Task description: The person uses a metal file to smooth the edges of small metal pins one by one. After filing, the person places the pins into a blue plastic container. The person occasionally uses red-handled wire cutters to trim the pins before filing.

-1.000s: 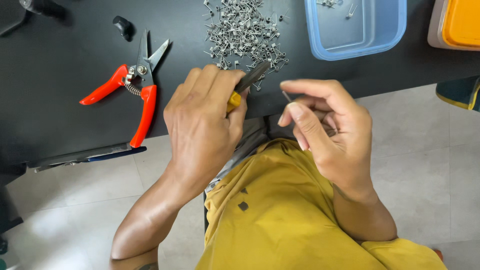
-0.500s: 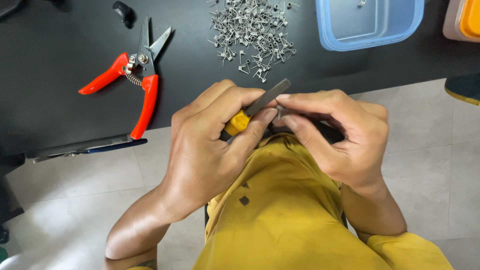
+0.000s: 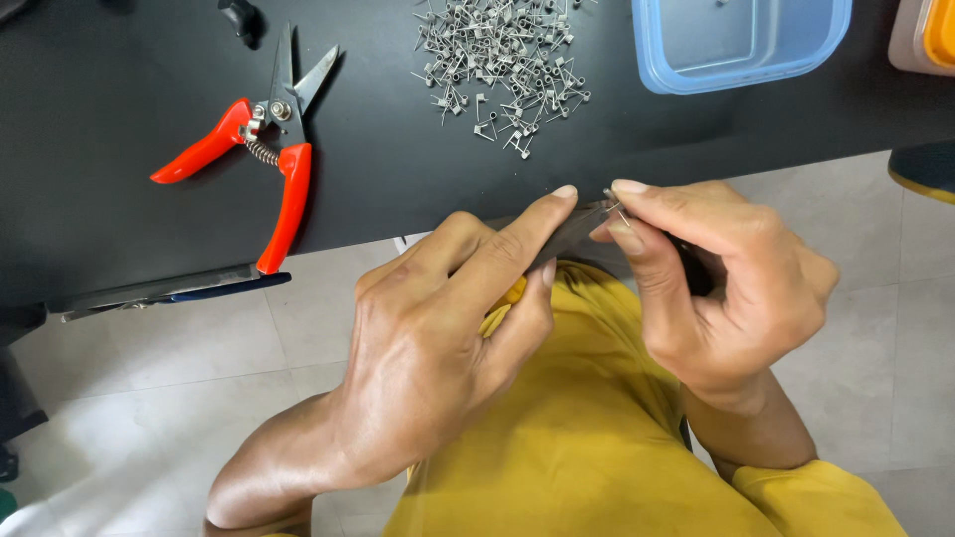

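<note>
My left hand (image 3: 438, 338) grips a yellow-handled tool with dark metal jaws (image 3: 569, 231), its index finger laid along the jaws. My right hand (image 3: 726, 283) pinches a small metal wire piece (image 3: 615, 206) between thumb and index finger, right at the tip of the jaws. Both hands meet in front of the black table's edge (image 3: 398, 199), above my lap in yellow cloth. A pile of several small grey wire pieces (image 3: 502, 55) lies on the table beyond the hands.
Red-handled snips (image 3: 269, 139) lie open on the table at the left. A blue plastic tub (image 3: 741, 45) stands at the back right, an orange-lidded box (image 3: 930, 35) beside it. A flat dark tool (image 3: 159, 291) pokes over the table's front edge. Grey floor tiles lie below.
Both hands have come together below the table edge; the right hand has brought the wire piece up to the jaws. The view has shifted slightly.
</note>
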